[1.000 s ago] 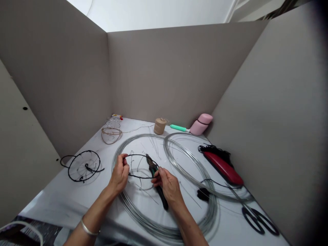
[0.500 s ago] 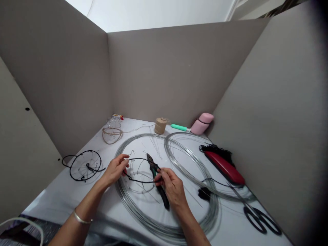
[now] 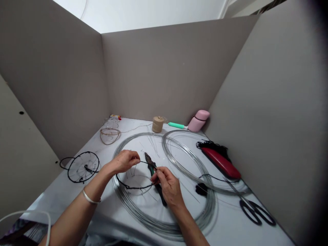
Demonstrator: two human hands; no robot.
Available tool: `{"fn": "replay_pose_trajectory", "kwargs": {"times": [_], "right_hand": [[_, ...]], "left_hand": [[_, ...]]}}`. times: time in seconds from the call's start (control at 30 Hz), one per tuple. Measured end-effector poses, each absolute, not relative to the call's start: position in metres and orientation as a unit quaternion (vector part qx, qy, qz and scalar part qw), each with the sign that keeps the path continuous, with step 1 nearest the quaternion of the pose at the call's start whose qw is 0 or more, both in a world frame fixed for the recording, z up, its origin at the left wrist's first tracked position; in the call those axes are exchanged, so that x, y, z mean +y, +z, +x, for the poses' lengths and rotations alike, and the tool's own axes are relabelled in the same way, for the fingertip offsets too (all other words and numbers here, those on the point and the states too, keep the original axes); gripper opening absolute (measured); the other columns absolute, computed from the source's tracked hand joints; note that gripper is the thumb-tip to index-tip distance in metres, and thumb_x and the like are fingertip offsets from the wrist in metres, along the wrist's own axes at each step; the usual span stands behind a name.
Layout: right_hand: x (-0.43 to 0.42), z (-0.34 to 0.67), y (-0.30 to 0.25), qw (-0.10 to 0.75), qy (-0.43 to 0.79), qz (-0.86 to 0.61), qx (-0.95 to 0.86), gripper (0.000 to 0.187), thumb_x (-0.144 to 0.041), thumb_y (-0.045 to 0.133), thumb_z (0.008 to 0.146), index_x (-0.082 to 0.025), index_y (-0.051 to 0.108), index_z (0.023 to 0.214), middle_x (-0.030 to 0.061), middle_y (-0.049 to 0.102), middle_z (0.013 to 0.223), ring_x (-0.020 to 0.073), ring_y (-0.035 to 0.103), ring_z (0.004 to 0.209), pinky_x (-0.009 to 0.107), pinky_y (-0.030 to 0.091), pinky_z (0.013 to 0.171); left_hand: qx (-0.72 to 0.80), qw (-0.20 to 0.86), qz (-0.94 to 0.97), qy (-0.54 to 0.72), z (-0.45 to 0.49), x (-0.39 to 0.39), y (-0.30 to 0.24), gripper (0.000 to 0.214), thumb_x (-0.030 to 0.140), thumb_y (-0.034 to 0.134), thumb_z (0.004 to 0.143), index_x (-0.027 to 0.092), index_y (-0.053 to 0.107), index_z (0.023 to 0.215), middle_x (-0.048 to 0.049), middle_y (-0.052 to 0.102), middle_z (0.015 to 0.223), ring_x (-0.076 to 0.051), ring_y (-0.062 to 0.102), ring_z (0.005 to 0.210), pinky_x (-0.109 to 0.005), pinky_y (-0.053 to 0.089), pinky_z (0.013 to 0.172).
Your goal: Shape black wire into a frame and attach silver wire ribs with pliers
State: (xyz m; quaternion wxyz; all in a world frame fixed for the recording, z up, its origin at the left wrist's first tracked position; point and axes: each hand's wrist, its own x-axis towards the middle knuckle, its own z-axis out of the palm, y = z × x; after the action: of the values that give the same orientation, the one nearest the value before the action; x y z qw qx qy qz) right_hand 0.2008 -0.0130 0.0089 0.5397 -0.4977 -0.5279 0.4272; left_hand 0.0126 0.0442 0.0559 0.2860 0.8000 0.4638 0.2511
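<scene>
My left hand (image 3: 125, 160) is closed, pinching the far side of a small black wire ring (image 3: 133, 186) that hangs just above the white table. My right hand (image 3: 166, 184) is closed round green-and-black pliers (image 3: 153, 174), and its fingertips also pinch the ring's right side. The pliers' jaws point away from me, between the two hands. Both hands work over a large coil of bare silver wire (image 3: 164, 225) lying flat on the table.
A second silver wire coil (image 3: 179, 160) overlaps the first on the right. A black wire frame (image 3: 82, 166) lies at the left. A twine spool (image 3: 157, 124), green tool (image 3: 176, 125), pink bottle (image 3: 197, 121), red case (image 3: 221, 164) and black scissors (image 3: 256, 212) ring the work area. Grey partition walls (image 3: 153, 75) enclose the table.
My left hand slid from the ring's left side up along its far edge toward the pliers. The ring tipped and swung nearer to me. My right hand stayed almost in place.
</scene>
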Motion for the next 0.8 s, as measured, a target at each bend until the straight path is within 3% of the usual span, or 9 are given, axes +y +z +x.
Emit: {"fn": "replay_pose_trajectory", "kwargs": {"times": [0.3,0.43,0.53,0.67,0.8], "right_hand": [[-0.009,0.209,0.000,0.540,0.477,-0.485,-0.496,0.032,-0.046,0.050,0.079,-0.017,0.063,0.075,0.0015,0.065,0.064,0.0136,0.056,0.060,0.026,0.043,0.059],[0.005,0.218,0.006,0.524,0.524,-0.472,-0.478,0.021,-0.037,0.065,0.069,-0.017,0.068,0.078,0.0015,0.067,0.075,0.0134,0.058,0.072,0.024,0.042,0.067],[0.009,0.216,0.018,0.464,0.586,-0.439,-0.498,0.027,-0.033,0.070,0.065,-0.016,0.069,0.087,0.0055,0.070,0.083,0.0163,0.061,0.077,0.029,0.045,0.072],[0.004,0.206,0.030,0.380,0.703,-0.358,-0.483,0.031,-0.037,0.063,0.071,-0.014,0.068,0.091,0.0104,0.069,0.086,0.0198,0.065,0.074,0.031,0.047,0.063],[-0.006,0.201,0.030,0.379,0.784,-0.270,-0.412,0.030,-0.036,0.060,0.073,-0.012,0.067,0.089,0.0082,0.065,0.084,0.0164,0.062,0.069,0.024,0.045,0.051]], "left_hand": [[0.432,0.373,0.768,0.292,0.013,0.039,0.046,0.017,0.025,0.050,0.075,0.013,0.062,0.076,0.0016,0.052,0.058,-0.010,0.041,0.054,-0.021,0.033,0.050],[0.389,0.430,0.754,0.309,0.010,0.028,0.062,0.019,0.030,0.052,0.076,0.013,0.061,0.076,0.0012,0.052,0.061,-0.010,0.040,0.056,-0.021,0.033,0.052],[0.353,0.476,0.732,0.337,0.010,0.020,0.076,0.022,0.033,0.055,0.076,0.012,0.061,0.076,0.0004,0.052,0.063,-0.010,0.040,0.057,-0.022,0.033,0.054],[0.328,0.486,0.726,0.360,0.010,0.011,0.089,0.022,0.034,0.057,0.077,0.012,0.062,0.076,0.0001,0.052,0.062,-0.010,0.039,0.057,-0.023,0.034,0.053],[0.322,0.478,0.727,0.374,0.010,0.006,0.098,0.020,0.032,0.057,0.077,0.013,0.062,0.076,-0.0010,0.054,0.064,-0.010,0.042,0.059,-0.023,0.036,0.055]]}}
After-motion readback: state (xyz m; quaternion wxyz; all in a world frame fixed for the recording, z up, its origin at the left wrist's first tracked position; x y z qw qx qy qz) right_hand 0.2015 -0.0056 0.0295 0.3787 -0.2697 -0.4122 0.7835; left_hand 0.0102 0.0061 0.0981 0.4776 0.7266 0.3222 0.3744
